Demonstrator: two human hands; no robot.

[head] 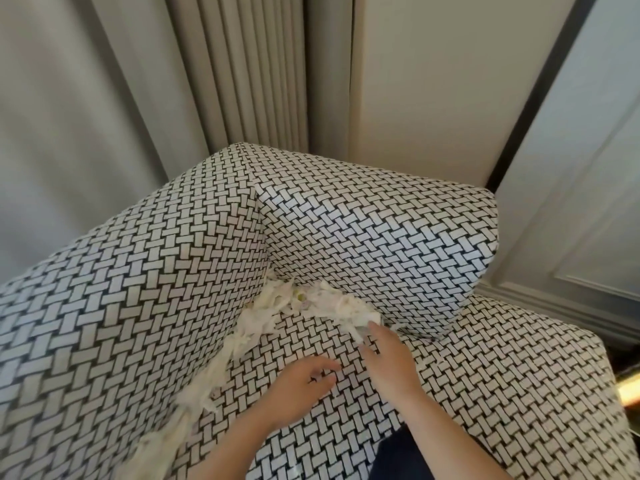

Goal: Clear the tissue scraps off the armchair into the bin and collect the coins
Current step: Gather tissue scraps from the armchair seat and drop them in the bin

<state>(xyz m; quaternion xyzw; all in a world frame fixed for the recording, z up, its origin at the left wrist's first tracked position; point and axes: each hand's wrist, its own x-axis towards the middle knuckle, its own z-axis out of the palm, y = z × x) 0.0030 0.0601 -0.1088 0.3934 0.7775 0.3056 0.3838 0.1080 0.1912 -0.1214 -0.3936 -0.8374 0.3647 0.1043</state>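
An armchair (381,237) in black-and-white woven-pattern fabric stands before grey curtains (242,64) and a panelled wall (571,202). White tissue scraps (311,303) fill its seat's rear and left creases. The left hand (301,389) lies relaxed and empty on its seat. The right hand (388,365) touches the scraps with straight fingers.

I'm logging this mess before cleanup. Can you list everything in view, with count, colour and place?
armchair: one, black-and-white weave, fills the lower frame
tissue scraps: many, white, along the seat crease, heaped in the back corner
coins: none plainly visible
curtain: one, grey, behind on the left
wall panels: several, pale grey-cream, behind and to the right
left hand: one, fingers relaxed, resting on the seat
right hand: one, fingers straight, fingertips at the scraps
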